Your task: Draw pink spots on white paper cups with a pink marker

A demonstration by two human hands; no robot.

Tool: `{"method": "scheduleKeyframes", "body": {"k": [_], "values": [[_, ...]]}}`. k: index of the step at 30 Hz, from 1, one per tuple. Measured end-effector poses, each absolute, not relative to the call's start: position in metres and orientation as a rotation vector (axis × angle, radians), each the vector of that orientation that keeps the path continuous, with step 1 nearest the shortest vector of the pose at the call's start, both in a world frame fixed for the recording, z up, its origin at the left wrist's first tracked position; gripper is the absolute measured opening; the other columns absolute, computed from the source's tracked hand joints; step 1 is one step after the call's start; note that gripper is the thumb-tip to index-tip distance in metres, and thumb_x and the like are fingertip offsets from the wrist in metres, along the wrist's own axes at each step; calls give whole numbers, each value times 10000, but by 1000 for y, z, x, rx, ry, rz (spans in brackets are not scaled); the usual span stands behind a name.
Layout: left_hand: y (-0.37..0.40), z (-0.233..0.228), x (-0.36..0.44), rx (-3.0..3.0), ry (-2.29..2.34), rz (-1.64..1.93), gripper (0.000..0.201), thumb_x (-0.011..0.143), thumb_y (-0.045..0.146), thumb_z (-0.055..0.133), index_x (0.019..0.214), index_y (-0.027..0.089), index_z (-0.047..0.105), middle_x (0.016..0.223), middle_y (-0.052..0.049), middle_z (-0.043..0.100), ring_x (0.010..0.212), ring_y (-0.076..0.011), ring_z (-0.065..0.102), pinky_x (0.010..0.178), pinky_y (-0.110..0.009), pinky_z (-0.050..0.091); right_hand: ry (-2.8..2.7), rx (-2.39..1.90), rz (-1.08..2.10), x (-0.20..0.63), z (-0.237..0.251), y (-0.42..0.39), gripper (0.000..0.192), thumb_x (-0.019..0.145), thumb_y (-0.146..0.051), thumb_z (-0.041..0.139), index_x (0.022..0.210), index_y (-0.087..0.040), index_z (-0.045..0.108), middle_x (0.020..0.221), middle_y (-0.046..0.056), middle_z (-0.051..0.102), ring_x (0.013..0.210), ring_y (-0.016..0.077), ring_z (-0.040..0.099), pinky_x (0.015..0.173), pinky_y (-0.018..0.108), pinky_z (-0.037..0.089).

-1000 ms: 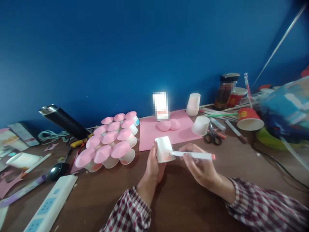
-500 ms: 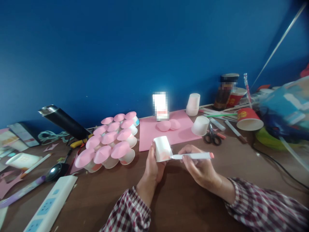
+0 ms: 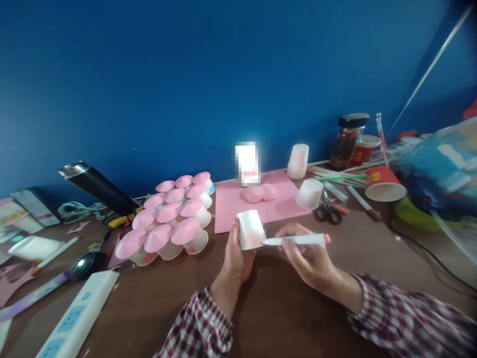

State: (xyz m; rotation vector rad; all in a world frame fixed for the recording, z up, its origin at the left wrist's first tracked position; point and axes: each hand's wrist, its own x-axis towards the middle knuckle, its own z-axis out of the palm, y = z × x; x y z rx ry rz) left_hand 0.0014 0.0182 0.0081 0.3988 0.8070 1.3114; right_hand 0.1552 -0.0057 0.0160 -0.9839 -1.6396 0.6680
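Note:
My left hand [image 3: 237, 256] is wrapped round a white paper cup [image 3: 250, 224], which is upside down and slightly tilted. Faint reddish-orange marks show near the cup's lower rim. Between the fingers of my right hand [image 3: 307, 258] is a white marker [image 3: 300, 240] with an orange end; its tip is at the cup's lower right edge. Behind the cup lies pink paper [image 3: 231, 209] with two pink paper discs [image 3: 253, 194] on it. Another white paper cup [image 3: 309, 194] is upside down to the right, beside black-handled scissors [image 3: 328, 214].
Rows of upturned cups with pink paper cones [image 3: 168, 213] stand at left, near a power strip [image 3: 76, 315] and a black flask [image 3: 102, 189]. At right are stacked cups [image 3: 298, 161], a red cup [image 3: 385, 184], a jar [image 3: 346, 141] and a cable [image 3: 432, 253]. A blue wall [image 3: 238, 74] rises behind.
Both hands, the cup and the marker stay almost in place. The orange marks near the cup's rim look slightly different.

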Motion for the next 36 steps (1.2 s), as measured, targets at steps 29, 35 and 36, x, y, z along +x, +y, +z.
{"method": "scheduleKeyframes", "body": {"k": [29, 35, 36], "values": [[17, 10, 2, 386, 822, 1307, 397, 887, 494, 509, 937, 127, 650, 769, -69, 691, 702, -194, 647, 663, -306, 493, -1640, -982, 669, 155, 19, -6, 111, 890, -193, 518, 818, -179, 602, 662, 8, 598, 542, 121, 531, 508, 232, 435], [17, 9, 2, 375, 817, 1318, 381, 889, 485, 512, 920, 133, 655, 771, -66, 692, 700, -184, 643, 644, -292, 490, -1655, -973, 720, 155, 17, -7, 107, 896, -202, 519, 840, -181, 608, 672, 12, 599, 525, 114, 520, 464, 219, 412], [17, 9, 2, 379, 820, 1319, 378, 885, 483, 519, 917, 132, 657, 775, -68, 693, 699, -185, 643, 636, -290, 489, -1655, -968, 744, 154, 17, -7, 108, 898, -204, 517, 844, -181, 608, 668, 13, 597, 520, 112, 516, 456, 217, 406]]}}
